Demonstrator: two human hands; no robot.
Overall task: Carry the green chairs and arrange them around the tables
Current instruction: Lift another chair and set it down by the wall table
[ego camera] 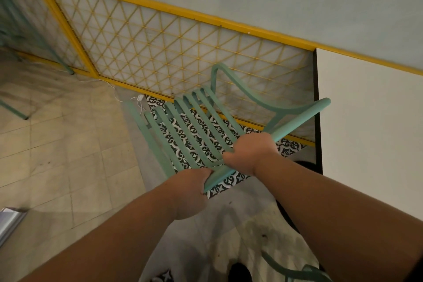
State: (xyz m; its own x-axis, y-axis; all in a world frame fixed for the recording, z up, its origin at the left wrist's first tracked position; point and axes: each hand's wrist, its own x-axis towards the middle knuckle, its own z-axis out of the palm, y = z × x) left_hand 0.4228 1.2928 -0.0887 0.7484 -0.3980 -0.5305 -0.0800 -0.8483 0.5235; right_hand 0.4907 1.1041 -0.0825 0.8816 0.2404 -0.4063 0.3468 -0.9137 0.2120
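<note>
A green slatted metal chair (196,126) hangs in front of me, lifted off the floor and tilted, its armrest pointing up and right toward the table. My left hand (190,192) grips the lower end of its back rail. My right hand (251,151) grips the same rail further up, near the armrest. A white table (370,126) with a dark edge stands at the right, close to the chair. Part of another green chair (295,270) shows at the bottom right.
A yellow lattice railing (160,48) runs along the wall just behind the chair. Green chair legs (13,112) stand at the far left. A white cable and plug (139,98) lie on the floor by the railing. Beige tiled floor spreads to the left.
</note>
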